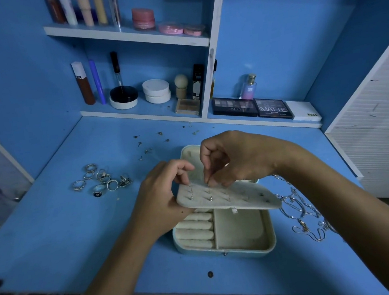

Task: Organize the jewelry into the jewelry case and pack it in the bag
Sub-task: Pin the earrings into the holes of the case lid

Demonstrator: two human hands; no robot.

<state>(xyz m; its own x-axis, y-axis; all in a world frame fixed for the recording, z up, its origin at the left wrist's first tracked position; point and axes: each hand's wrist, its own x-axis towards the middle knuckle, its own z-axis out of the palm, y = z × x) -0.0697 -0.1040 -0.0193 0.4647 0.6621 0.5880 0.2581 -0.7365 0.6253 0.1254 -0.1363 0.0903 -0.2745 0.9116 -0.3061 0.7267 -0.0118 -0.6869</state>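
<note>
Blue desk [66,231]: rings [101,180], studs [150,142], chains [299,211], jewelry case [245,240].

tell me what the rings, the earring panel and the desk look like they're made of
Rings: silver-toned metal, apparently; they glint.
Earring panel, gripped by the left hand: cream, matte, seemingly velvety fabric over a stiff board; it stays flat.
Desk: probably blue laminated board; smooth, faint sheen, white edging.

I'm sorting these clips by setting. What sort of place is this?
Probably a vanity desk in a home: blue shelves stocked with cosmetics, eyeshadow palettes and a perfume bottle at the back, and a jewelry case open on the desk.
</note>
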